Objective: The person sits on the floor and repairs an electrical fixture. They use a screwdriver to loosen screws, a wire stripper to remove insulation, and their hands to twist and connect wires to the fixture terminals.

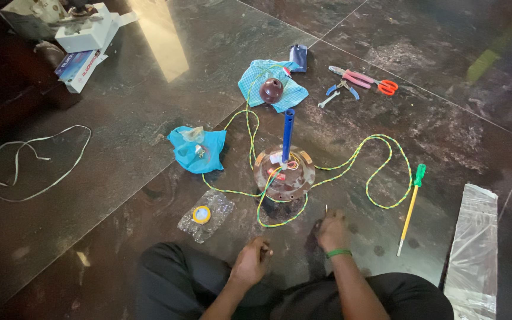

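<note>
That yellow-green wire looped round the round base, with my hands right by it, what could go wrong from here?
1. The wire lies in loose loops around the base; a hand or knee could snag it and drag the base over.
2. The blue tube stands upright on the base, so a tug might tip it.
3. The right hand seems to pinch something thin, perhaps a wire end, too small to tell; it could prick a finger. The left hand is curled close by.
</note>
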